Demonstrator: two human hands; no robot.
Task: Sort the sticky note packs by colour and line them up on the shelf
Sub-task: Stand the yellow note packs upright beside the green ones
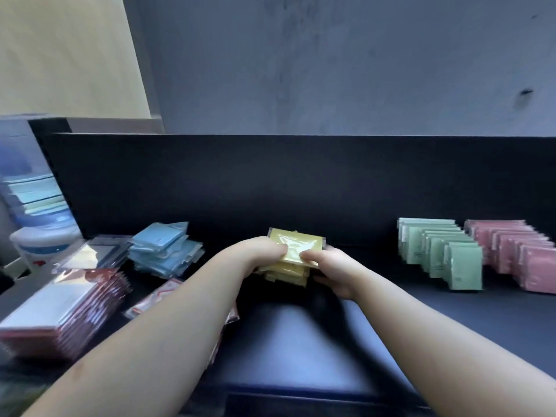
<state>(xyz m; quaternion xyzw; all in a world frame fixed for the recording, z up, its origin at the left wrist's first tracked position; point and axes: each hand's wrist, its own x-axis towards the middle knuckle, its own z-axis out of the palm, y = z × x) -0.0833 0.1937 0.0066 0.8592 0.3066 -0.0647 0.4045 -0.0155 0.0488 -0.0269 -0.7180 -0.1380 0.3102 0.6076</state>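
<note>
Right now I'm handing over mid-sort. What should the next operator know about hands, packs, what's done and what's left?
Hands: left hand and right hand both grip the yellow packs at the middle of the shelf.
Done: green row and pink row stand lined up at right.
Left: line up the yellow packs; the blue pile lies loose at left, beside other wrapped stacks.

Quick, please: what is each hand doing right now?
Left hand: grips the yellow packs.
Right hand: grips the same yellow packs.

Dim bluish light, soft motion blur throughout, wide-angle bending at edges
</note>
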